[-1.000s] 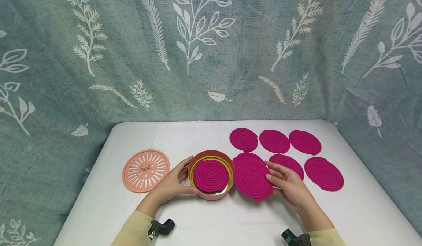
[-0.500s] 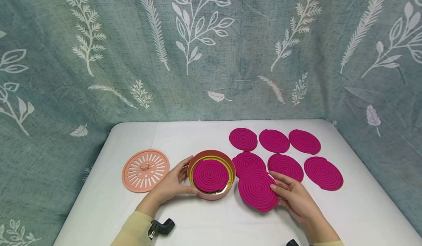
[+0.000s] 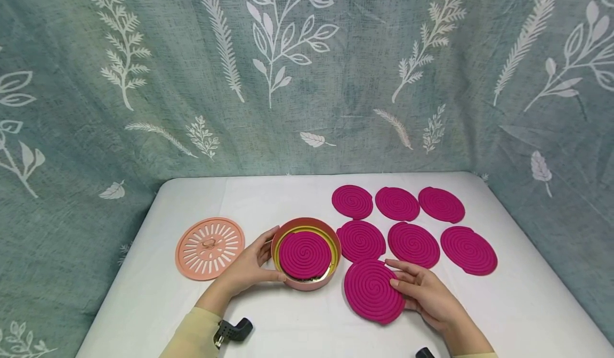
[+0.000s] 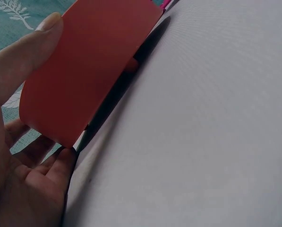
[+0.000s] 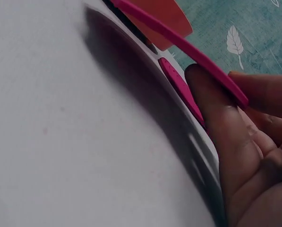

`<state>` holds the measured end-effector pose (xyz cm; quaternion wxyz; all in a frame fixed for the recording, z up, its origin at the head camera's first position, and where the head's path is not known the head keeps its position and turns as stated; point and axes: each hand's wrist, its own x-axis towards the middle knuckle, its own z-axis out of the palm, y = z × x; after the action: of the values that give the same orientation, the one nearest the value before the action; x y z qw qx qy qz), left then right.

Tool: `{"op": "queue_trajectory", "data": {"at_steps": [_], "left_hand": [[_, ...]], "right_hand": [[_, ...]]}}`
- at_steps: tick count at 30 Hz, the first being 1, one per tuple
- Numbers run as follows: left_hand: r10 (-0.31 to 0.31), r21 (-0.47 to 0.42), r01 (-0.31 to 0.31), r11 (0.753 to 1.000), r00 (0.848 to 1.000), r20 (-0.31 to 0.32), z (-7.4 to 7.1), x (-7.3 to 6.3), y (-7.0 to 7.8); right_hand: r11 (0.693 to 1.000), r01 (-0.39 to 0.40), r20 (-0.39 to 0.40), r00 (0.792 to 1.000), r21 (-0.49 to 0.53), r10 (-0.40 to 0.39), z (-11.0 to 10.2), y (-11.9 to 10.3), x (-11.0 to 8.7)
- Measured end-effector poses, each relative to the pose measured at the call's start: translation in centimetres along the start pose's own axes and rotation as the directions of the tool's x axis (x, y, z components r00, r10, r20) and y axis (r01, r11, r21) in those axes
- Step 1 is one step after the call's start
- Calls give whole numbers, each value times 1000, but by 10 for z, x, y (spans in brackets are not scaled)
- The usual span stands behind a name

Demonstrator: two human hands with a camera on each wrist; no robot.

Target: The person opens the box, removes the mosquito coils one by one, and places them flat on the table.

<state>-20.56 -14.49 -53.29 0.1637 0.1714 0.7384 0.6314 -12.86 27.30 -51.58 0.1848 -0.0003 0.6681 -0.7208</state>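
In the head view my left hand (image 3: 249, 273) grips the left side of a round pink mosquito coil holder (image 3: 309, 286). The left wrist view shows the thumb on one side of the holder's wall (image 4: 84, 71) and the fingers at its lower edge. A magenta mosquito coil (image 3: 304, 254) lies inside, within a yellow inner ring. My right hand (image 3: 429, 297) pinches another mosquito coil (image 3: 374, 292) by its right edge. In the right wrist view this held coil (image 5: 188, 47) is tilted above the table, between thumb and fingers, with its shadow below.
Several magenta mosquito coils (image 3: 413, 244) lie flat in two rows on the white table (image 3: 288, 326), behind and to the right of the held coil. At the left lies a peach slotted lid (image 3: 230, 230) with a small loop handle. A green leaf-patterned curtain (image 3: 307, 155) hangs behind.
My right hand has drawn the held coil towards me, off the coil that it overlapped in view, and flattened its tilt somewhat. The left hand and the holder stay put.
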Motion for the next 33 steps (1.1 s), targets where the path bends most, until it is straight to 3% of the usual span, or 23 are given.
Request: {"op": "queue_trajectory", "data": {"at_steps": [23,27,33], "left_hand": [[15,9,-15,1000,1000,-7,-2,-2,-1],[17,17,-17,1000,1000,-7,-2,-2,-1],[17,16,-17,1000,1000,6,-2,-1,0]], "right_hand": [[994,-66,23,997,-88,68,4,1,5],[988,-74,18,997,-134,77,4,-1,5],[965,-22,42,999,-261,34,1,-7,-4]]}}
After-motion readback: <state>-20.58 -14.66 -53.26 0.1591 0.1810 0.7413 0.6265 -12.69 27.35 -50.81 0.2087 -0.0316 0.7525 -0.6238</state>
